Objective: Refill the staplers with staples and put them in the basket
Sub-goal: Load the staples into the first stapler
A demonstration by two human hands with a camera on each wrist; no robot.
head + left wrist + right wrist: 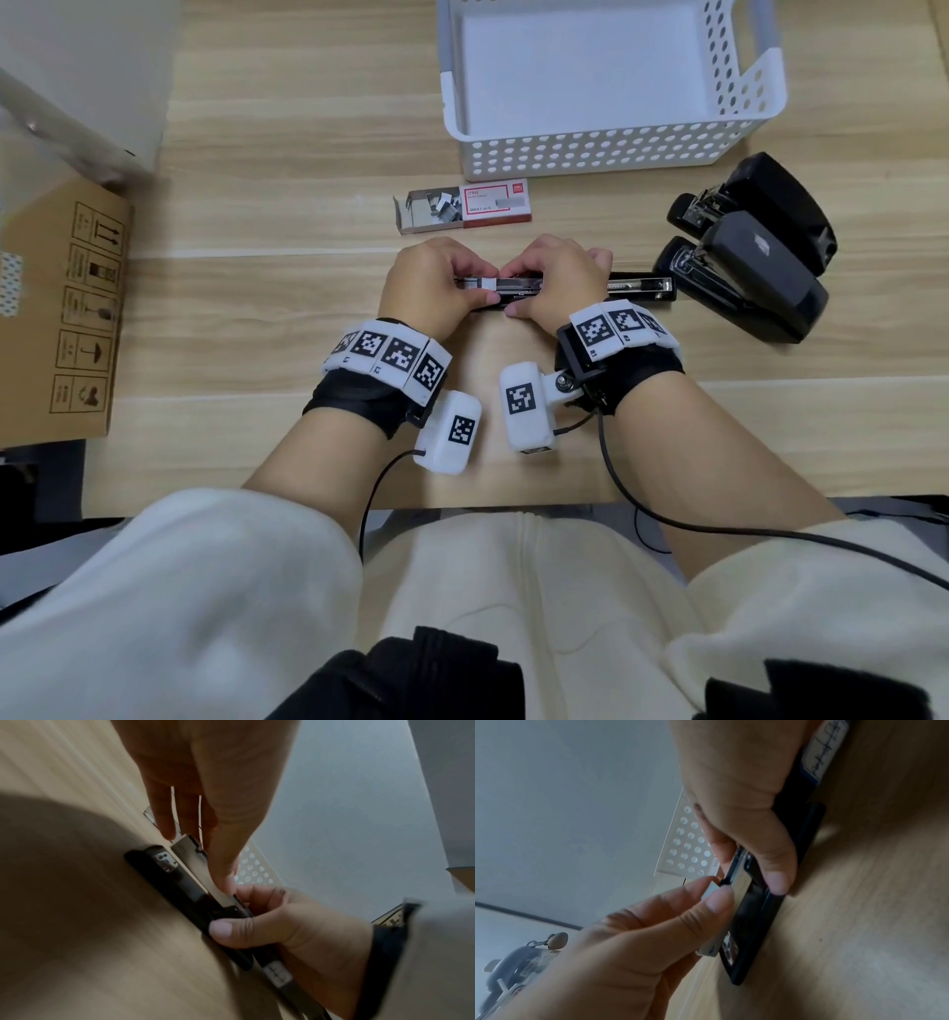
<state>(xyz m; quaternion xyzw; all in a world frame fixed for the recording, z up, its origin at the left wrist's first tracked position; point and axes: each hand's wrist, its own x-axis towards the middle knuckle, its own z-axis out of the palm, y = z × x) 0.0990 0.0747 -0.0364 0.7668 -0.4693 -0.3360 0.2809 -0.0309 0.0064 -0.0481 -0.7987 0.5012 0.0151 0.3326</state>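
The left hand (429,288) has a narrow grip, thumb and forefinger pinching a strip of staples (712,889) at the metal channel of the opened stapler (639,289), which lies flat and lengthwise across the table (287,154). The right hand (552,280) clamps that stapler from both sides, thumb (223,931) on the near edge of the black base and the fingers curled over the far side, next to the left fingertips. Just beyond the hands sits the staple box (464,205), its tray slid out to the left with loose staple strips showing; a narrow band of bare wood parts it from the knuckles. Further back stands the white perforated basket (590,149), with nothing inside, its near wall just beyond the box. At the right, two more black staplers (750,246) lie side by side at a slant, the nearer one almost touching the right end of the opened stapler. Bare table runs to the left of the hands and between the wrists and the near table edge. A cardboard carton (61,318) stands past the left edge.
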